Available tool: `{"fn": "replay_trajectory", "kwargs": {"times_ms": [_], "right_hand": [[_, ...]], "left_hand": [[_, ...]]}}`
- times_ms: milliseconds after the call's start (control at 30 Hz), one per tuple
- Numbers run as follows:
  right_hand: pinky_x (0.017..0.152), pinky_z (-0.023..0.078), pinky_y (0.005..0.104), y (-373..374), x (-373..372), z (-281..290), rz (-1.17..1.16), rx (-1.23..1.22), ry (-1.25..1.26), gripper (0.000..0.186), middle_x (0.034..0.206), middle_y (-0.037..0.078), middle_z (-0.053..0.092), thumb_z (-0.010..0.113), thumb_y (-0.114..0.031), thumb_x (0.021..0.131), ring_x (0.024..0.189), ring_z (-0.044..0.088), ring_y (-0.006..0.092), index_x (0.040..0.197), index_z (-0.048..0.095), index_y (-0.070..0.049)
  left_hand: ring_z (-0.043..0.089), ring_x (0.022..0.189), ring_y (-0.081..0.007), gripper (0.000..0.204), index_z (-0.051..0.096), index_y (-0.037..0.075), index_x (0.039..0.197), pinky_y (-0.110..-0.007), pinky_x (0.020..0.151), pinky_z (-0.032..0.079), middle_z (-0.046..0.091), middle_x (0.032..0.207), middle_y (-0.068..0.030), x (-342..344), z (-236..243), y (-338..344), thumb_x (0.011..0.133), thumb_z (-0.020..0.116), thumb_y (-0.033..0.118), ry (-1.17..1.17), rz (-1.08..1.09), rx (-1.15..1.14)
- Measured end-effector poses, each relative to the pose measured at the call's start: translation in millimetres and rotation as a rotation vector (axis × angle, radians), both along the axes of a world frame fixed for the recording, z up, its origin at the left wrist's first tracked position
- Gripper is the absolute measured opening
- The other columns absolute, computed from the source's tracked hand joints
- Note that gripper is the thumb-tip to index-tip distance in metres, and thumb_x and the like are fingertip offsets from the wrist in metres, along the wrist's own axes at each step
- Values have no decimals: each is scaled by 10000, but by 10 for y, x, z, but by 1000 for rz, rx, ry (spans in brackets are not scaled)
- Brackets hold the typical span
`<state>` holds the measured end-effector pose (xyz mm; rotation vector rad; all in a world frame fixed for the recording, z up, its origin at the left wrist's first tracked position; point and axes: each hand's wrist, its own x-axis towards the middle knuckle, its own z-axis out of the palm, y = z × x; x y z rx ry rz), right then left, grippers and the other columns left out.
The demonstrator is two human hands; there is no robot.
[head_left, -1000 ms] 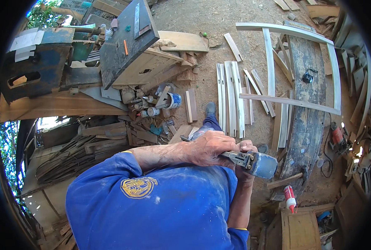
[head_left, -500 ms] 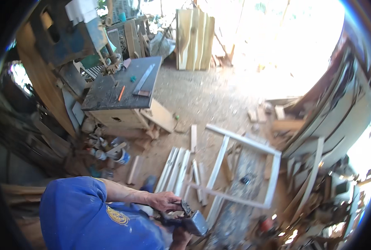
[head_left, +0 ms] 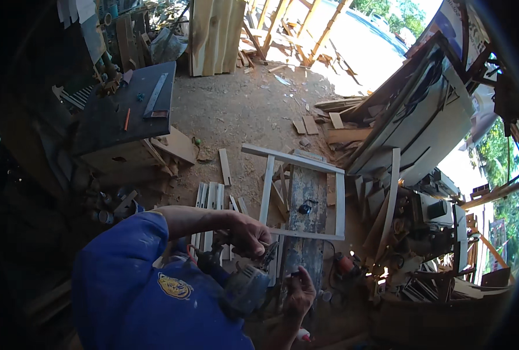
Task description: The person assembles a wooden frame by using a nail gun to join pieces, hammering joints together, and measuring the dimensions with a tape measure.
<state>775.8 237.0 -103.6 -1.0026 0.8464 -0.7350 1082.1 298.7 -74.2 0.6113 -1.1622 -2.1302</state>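
A blue-grey power tool (head_left: 246, 289) with a dark handle rests against my blue shirt, its exact kind unclear. Curled around its dark, patterned end part (head_left: 268, 255) are the fingers of my left hand (head_left: 250, 234). My right hand (head_left: 299, 294) is raised just to the right of the tool, apart from it. Between its thumb and fingers a small dark piece (head_left: 296, 273) shows, too small to name. My body and the shadow hide part of the tool's underside.
Ahead, a pale wooden frame (head_left: 264, 189) lies over a worn bench (head_left: 303, 181). Planed strips (head_left: 211, 195) lie beside it. A dark-topped table (head_left: 119, 111) holds a square (head_left: 159, 96) and an orange pencil (head_left: 127, 119). A red tool (head_left: 345, 265) sits at right, near leaning boards (head_left: 414, 116).
My right hand has come away from under the tool and now pinches a small dark piece beside it. My left hand stays at the tool's end. The view has swung right.
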Motion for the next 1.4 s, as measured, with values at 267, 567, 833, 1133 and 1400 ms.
{"fn": "replay_trajectory", "kwargs": {"times_ms": [267, 567, 833, 1133, 1400], "right_hand": [[703, 526, 276, 299, 157, 1232, 20, -255, -45, 294, 949, 92, 672, 607, 100, 883, 804, 649, 163, 1171, 641, 49], [719, 491, 259, 357, 424, 1353, 450, -411, 83, 175, 975, 77, 659, 591, 65, 913, 814, 616, 126, 1039, 709, 33], [786, 510, 284, 463, 573, 1504, 503, -569, 204, 202, 993, 89, 639, 678, 37, 837, 887, 639, 168, 1036, 710, 18], [723, 516, 277, 653, 523, 1320, 387, -626, 110, 136, 956, 67, 625, 698, 26, 865, 810, 623, 140, 996, 719, -4], [743, 530, 302, 754, 487, 1336, 319, -887, 266, 250, 1008, 94, 645, 744, 14, 807, 821, 646, 164, 1055, 715, 1]], "left_hand": [[585, 435, -138, 514, 620, 5, 758, -252, 348, 425, 626, 594, -67, -307, -138, 52, 809, 784, 490, 146, -67, -133], [577, 429, -123, 495, 644, -4, 821, -234, 341, 416, 619, 584, -57, -411, -101, 320, 830, 768, 475, 141, -88, -148], [572, 423, -120, 490, 645, 1, 818, -227, 338, 416, 613, 575, -58, -459, -59, 429, 834, 763, 477, 162, -80, -128], [581, 447, -126, 547, 617, 9, 871, -232, 348, 424, 596, 592, -50, -429, -54, 487, 820, 758, 534, 142, -42, -140], [582, 468, -119, 542, 610, 2, 911, -240, 364, 434, 588, 613, -37, -411, 88, 499, 847, 745, 523, 85, -25, -103]]}}
